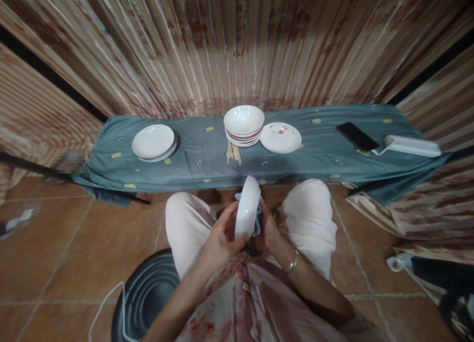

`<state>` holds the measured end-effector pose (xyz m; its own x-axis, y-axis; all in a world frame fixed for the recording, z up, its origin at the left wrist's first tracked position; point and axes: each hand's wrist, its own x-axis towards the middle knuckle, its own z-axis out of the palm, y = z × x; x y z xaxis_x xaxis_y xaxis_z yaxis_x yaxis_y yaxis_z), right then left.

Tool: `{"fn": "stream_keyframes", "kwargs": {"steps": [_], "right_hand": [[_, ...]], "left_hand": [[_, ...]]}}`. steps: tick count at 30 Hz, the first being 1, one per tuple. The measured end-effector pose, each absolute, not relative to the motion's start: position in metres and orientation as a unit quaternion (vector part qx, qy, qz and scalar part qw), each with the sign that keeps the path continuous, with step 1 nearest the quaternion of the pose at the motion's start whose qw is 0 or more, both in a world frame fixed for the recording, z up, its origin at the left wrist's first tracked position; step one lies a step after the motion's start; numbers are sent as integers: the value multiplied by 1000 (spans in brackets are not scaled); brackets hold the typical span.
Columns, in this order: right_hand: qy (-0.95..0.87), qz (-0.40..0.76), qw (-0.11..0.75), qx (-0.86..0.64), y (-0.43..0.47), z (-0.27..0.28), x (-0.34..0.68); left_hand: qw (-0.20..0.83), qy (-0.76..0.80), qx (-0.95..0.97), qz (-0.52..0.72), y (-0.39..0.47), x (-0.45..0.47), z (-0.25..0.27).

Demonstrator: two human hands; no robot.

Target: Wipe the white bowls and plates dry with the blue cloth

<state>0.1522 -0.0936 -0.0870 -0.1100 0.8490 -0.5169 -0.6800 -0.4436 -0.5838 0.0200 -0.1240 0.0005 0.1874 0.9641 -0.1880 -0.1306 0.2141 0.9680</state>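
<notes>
Above my lap a white bowl [247, 208] is held tilted on its side, its outer wall facing left. My left hand [226, 231] grips it from the left and below, the thumb lying across its lower edge. On the other side my right hand [269, 228] presses a blue cloth [258, 218] against the bowl; its fingers are partly hidden. In front of me, a stack of white bowls and plates [244, 122] stands on the cloth-covered bench, with several wooden chopsticks [233, 153] lying at its near side.
On the green-covered bench [192, 169] lie a stack of white plates [153, 142] at left, a flowered plate [280, 137], a black phone [356, 136] and a white device [411, 146] at right. A black bucket [128, 287] with a white handle stands by my left leg. Curtains hang behind.
</notes>
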Motion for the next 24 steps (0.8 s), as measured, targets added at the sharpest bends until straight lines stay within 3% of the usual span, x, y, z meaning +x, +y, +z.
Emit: {"fn": "stream_keyframes", "kwargs": {"steps": [7, 15, 24], "right_hand": [[-148, 687, 544, -459, -94, -84, 152], [-312, 531, 533, -580, -94, -92, 174], [-457, 470, 543, -525, -79, -63, 190]], "left_hand": [[668, 409, 451, 428, -118, 11, 5], [662, 468, 431, 395, -108, 6, 9], [664, 472, 456, 359, -121, 13, 0]]}}
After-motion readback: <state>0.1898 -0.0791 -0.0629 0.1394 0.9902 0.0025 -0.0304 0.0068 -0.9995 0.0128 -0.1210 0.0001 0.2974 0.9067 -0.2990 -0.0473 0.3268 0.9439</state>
